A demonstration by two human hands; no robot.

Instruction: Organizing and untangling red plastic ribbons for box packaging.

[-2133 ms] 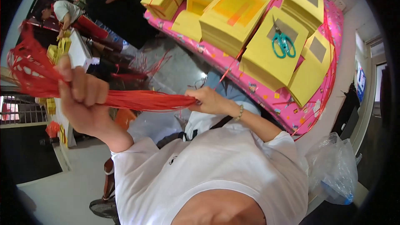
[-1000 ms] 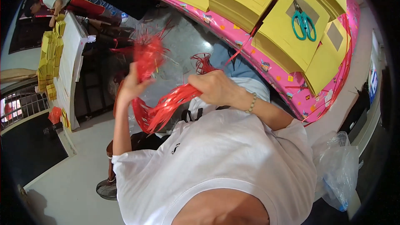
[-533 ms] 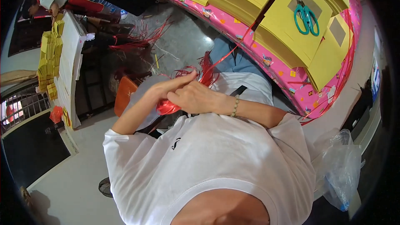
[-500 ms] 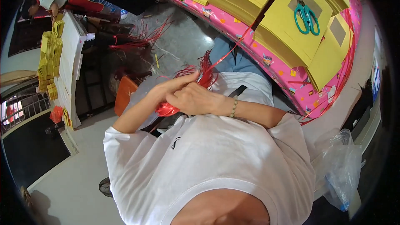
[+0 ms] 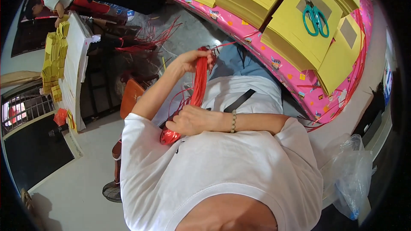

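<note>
A thick hank of shiny red plastic string (image 5: 198,81) runs between my two hands in front of my white shirt. My left hand (image 5: 196,61) is closed round its upper end, and loose strand ends poke out past the fingers. Lower down, close to my chest, my right hand (image 5: 191,120) grips the same hank in a fist. A glossy red bulge of it shows below that hand. Thin strands loop out beside the hank on the left. One red strand stretches from near my left hand toward the pink-covered table (image 5: 274,62).
Yellow paper stacks (image 5: 295,30) cover the table, with teal-handled scissors (image 5: 316,20) on one. More red strands (image 5: 147,42) hang at the back left, near a white table (image 5: 72,66) bearing yellow bundles. A person (image 5: 60,0) is beyond. A clear plastic bag (image 5: 353,175) sits right.
My hands, together before, have moved apart. The left went up with the upper end of the red string, the right slightly down, and the hank between them is now stretched out.
</note>
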